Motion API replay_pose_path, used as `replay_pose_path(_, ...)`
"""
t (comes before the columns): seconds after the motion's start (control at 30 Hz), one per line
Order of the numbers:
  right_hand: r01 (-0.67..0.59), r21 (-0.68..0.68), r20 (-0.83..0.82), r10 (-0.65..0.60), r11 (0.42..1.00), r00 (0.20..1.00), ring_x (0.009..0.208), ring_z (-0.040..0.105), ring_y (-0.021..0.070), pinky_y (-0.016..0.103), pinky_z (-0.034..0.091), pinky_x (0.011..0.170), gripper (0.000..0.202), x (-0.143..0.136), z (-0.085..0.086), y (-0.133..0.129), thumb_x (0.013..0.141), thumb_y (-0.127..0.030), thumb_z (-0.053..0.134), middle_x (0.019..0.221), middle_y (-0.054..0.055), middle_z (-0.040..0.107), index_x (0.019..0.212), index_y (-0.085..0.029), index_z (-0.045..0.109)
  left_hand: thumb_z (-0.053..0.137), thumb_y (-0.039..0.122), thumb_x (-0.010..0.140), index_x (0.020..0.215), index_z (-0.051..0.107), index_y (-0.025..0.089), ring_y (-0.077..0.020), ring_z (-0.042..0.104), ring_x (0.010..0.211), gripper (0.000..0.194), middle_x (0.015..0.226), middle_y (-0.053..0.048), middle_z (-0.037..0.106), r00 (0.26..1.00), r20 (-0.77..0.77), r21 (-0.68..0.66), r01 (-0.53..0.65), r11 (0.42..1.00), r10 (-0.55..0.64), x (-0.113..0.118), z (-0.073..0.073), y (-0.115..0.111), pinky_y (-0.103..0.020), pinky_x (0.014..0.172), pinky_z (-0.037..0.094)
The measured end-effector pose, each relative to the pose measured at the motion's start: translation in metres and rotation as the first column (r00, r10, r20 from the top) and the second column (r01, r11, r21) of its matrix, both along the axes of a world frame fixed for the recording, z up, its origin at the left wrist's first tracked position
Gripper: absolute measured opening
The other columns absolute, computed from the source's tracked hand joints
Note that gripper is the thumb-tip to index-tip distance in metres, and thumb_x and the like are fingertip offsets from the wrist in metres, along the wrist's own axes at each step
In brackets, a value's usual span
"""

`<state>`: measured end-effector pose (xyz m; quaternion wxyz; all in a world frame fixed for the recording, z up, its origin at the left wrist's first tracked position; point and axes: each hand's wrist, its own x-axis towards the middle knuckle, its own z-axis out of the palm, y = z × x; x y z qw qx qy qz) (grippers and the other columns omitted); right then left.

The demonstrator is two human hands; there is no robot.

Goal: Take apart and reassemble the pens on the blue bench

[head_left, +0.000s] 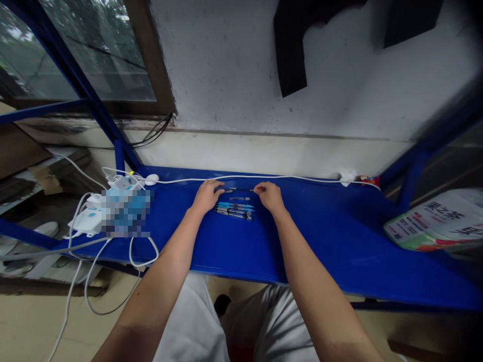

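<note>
Several pens (234, 211) with blue and dark parts lie side by side on the blue table (237, 251), between my forearms. A short clear piece (239, 198) rests just behind them. Farther back, a thin dark rod (242, 189) lies crosswise between my hands. My right hand (268, 195) pinches the rod's right end between thumb and fingertips. At the rod's left side is my left hand (208, 195), its fingers bent round a small grey piece (228, 191) near the thumb tip; the exact contact is too small to make out.
White power strips and a blurred blue item (126, 208) sit at the left, with loose cables hanging over the edge. A white cable (264, 177) runs along the back. At the right lies a printed plastic bag (437, 221). Blue frame posts rise at both sides.
</note>
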<state>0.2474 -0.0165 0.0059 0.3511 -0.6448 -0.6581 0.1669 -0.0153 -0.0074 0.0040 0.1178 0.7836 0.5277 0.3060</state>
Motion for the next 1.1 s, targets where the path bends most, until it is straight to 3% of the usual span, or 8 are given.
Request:
replay_pose_path(0.1,0.046,-0.043,-0.032,-0.047,0.998,0.998,0.089,0.073,0.0178,0.026,0.051,0.088,0.017,0.008,-0.002,0.000,0.087,-0.010,0.065,0.091,0.005,0.080,0.087,-0.019,0.080,0.070,0.022,0.093,0.112,0.079,0.022,-0.0272,0.063,0.118,0.021,0.119,-0.009,0.076,0.998,-0.035,-0.051,0.043,0.998,-0.045,0.002,-0.005,0.008,-0.041,0.108,0.047)
replay_pose_path(0.3,0.065,-0.067,-0.031,-0.067,0.996,0.997,0.089,0.075,0.0190,0.026,0.052,0.086,0.019,0.011,-0.008,0.002,0.085,-0.007,0.066,0.089,0.006,0.081,0.083,-0.019,0.080,0.064,0.009,0.091,0.100,0.079,0.018,-0.0252,0.067,0.100,0.021,0.104,-0.010,0.076,0.998,0.044,-0.025,-0.047,0.999,0.048,-0.005,-0.014,0.014,-0.039,0.096,0.052)
replay_pose_path(0.73,0.006,-0.073,-0.036,-0.009,0.997,0.999,0.090,0.074,0.0219,0.030,0.053,0.085,0.020,0.000,-0.011,0.005,0.086,-0.007,0.066,0.090,0.008,0.081,0.083,-0.020,0.081,0.063,0.009,0.090,0.099,0.080,0.021,-0.0275,0.066,0.100,0.022,0.100,-0.010,0.075,1.000,0.004,0.039,0.018,0.999,-0.018,-0.007,-0.019,0.014,-0.043,0.095,0.052)
replay_pose_path(0.9,-0.069,0.037,-0.039,0.070,0.997,0.997,0.085,0.071,0.0204,0.031,0.051,0.084,0.019,-0.008,-0.010,0.006,0.084,-0.005,0.067,0.090,0.008,0.079,0.082,-0.019,0.081,0.066,0.012,0.090,0.099,0.078,0.021,-0.0283,0.066,0.105,0.018,0.103,-0.009,0.077,0.993,0.054,0.058,0.098,0.993,-0.101,-0.001,-0.013,0.007,-0.045,0.100,0.051)
replay_pose_path(1.1,-0.118,0.188,-0.081,0.135,0.975,0.987,0.076,0.065,0.0187,0.032,0.049,0.080,0.016,-0.024,-0.006,0.002,0.085,-0.009,0.069,0.085,0.006,0.074,0.082,-0.020,0.081,0.061,0.012,0.093,0.118,0.074,0.022,-0.0245,0.072,0.105,0.030,0.117,-0.009,0.077,0.964,0.191,0.027,0.182,0.983,-0.184,0.008,-0.005,-0.002,-0.042,0.098,0.055)
